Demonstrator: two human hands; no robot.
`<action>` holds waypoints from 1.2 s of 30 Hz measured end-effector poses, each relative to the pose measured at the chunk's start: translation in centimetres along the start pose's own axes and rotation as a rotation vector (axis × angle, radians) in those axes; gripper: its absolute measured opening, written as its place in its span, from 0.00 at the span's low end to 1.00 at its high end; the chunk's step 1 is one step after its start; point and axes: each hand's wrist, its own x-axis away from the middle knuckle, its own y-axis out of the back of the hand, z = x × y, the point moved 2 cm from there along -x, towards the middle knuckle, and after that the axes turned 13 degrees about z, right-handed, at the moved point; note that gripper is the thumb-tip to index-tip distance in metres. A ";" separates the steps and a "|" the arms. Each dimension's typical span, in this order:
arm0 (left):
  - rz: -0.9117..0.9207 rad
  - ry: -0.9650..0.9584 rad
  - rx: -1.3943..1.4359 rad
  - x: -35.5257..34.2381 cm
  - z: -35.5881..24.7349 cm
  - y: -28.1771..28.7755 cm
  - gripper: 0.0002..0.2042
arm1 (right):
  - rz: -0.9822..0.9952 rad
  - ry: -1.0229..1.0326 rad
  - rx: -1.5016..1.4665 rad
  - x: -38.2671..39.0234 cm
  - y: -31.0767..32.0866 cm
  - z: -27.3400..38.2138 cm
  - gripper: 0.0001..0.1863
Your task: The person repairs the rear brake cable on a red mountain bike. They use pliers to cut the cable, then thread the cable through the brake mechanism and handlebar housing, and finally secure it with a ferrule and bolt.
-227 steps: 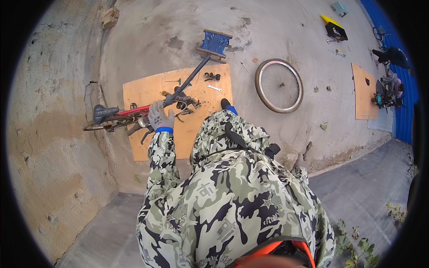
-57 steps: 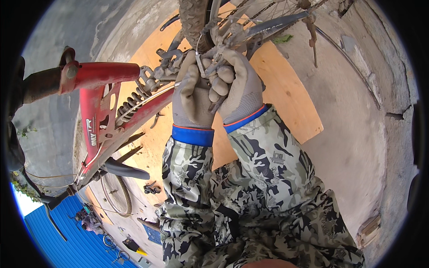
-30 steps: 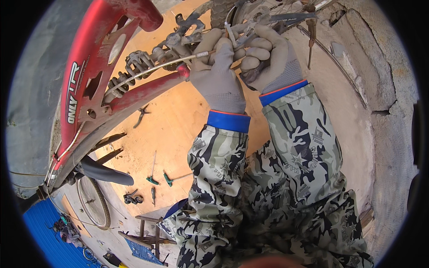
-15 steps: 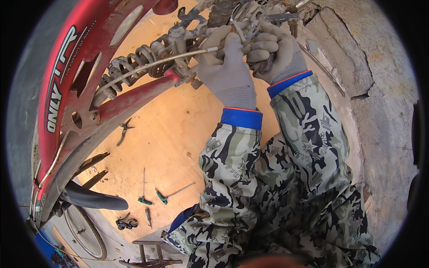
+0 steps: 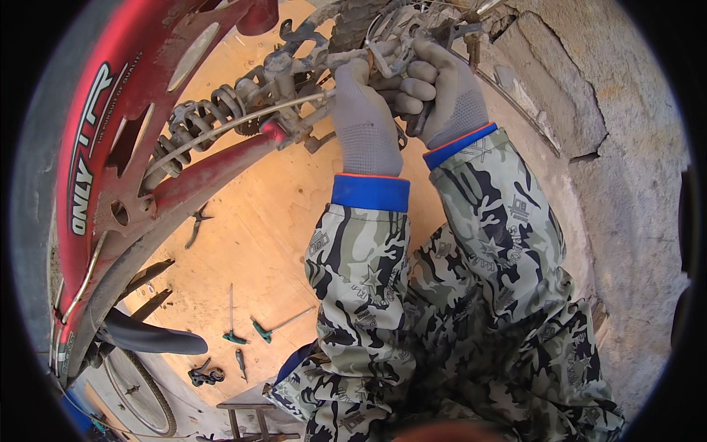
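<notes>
Both my hands wear grey knit gloves and are raised to the dirty metal brake arm [image 5: 387,60] at the rear of a red bicycle frame [image 5: 103,147]. My left hand [image 5: 367,121] is closed against the left side of the brake parts, its thumb up; its fingertips are hidden behind. A pale cable housing [image 5: 243,119] runs along the frame and meets that hand at its left edge. My right hand [image 5: 445,96] is curled beside the brake arm, thumb and forefinger at its upper end. What its folded fingers hold is hidden.
A coil-spring shock [image 5: 210,118] sits left of my hands. On the wooden board [image 5: 250,221] lie pliers [image 5: 196,226], two green-handled hex keys [image 5: 266,331], a small screwdriver [image 5: 241,364] and a black part [image 5: 205,373]. A black saddle [image 5: 155,335] is lower left; cracked concrete [image 5: 633,184] lies right.
My left hand has turned more upright, its thumb shifting from the cable housing end toward the brake arm. My right hand stays curled at the brake. The view has shifted slightly.
</notes>
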 end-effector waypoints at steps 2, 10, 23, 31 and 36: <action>-0.120 -0.135 -0.370 -0.1 0.2 -0.2 0.14 | -0.015 0.012 0.012 0.0 0.2 0.4 0.12; 0.021 -0.334 -1.047 2.3 -0.7 -1.2 0.16 | 0.008 0.006 -0.100 0.3 0.9 2.1 0.04; 0.169 0.019 -0.067 2.6 -0.8 -0.8 0.18 | -0.097 -0.057 0.348 0.9 1.0 3.5 0.12; 0.089 0.079 -0.282 3.2 -1.5 -2.1 0.22 | -0.052 0.504 0.659 0.1 1.5 4.8 0.07; 0.110 0.163 -0.410 3.0 -2.2 -1.6 0.28 | -0.192 0.497 0.640 -0.7 2.7 6.8 0.13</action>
